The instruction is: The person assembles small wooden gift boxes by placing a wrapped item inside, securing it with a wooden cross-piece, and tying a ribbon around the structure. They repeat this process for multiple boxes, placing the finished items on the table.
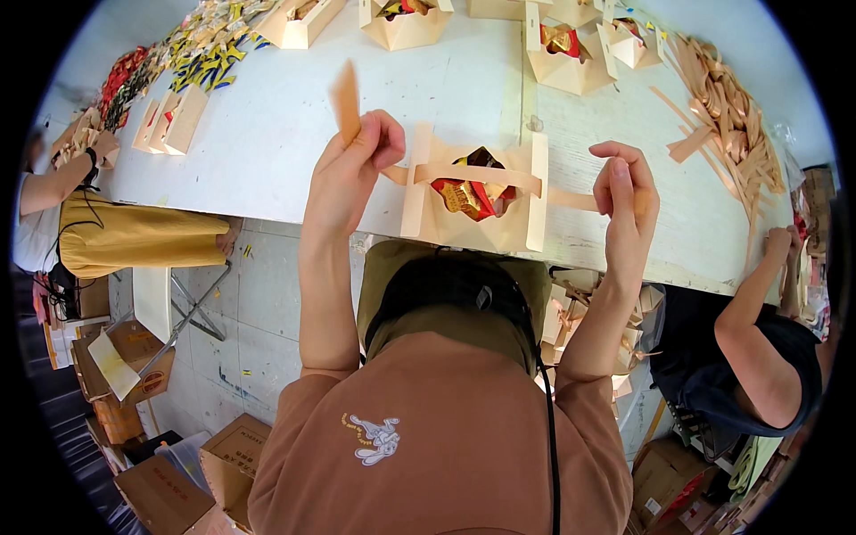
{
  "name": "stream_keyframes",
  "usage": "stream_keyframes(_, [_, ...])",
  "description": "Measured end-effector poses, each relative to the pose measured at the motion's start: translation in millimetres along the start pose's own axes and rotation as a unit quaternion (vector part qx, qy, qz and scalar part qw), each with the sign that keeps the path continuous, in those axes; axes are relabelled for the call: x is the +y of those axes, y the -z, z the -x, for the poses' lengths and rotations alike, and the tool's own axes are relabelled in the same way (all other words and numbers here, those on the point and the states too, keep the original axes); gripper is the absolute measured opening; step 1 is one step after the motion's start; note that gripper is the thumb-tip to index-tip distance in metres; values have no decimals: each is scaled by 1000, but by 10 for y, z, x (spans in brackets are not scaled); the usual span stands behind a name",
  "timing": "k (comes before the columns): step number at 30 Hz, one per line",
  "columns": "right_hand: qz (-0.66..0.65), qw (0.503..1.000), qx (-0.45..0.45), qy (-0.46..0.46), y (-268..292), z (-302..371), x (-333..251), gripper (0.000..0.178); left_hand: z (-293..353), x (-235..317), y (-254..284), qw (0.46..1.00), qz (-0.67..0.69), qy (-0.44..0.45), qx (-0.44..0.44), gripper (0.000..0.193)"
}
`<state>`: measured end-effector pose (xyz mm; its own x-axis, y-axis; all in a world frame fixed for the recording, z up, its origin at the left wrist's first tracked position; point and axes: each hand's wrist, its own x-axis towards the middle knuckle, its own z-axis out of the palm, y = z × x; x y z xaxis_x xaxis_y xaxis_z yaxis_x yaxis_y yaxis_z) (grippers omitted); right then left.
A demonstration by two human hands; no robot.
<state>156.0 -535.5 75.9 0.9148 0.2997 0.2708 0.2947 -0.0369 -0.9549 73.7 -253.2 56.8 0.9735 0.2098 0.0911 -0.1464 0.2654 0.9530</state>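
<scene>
A cream paper gift box (423,214) stands at the near edge of the white table in front of me. Through its top opening show wrapped sweets (465,198) in gold, red and dark foil. One peach ribbon (477,175) runs across the opening and out through both side panels. My left hand (352,165), left of the box, pinches the ribbon, whose loose end sticks up above the fingers. On the other side my right hand (629,192) is closed at the ribbon's right end, fingers curled and thumb against them.
Similar filled boxes (571,67) stand along the far side of the white table (276,134). A heap of peach ribbons (727,116) lies at right, colourful packets (205,58) at far left. Co-workers sit at both sides. Cardboard cartons (236,459) and a folding stool (152,299) are on the floor.
</scene>
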Motion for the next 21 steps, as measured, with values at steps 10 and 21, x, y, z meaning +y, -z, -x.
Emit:
stream_keyframes(10, [18, 963, -199, 180, -587, -416, -502, 26, -230, 98, -743, 915, -363, -84, -154, 24])
stream_keyframes(21, [196, 962, -188, 18, -372, -554, -399, 33, -497, 317, -601, 945, -163, 118, -259, 33])
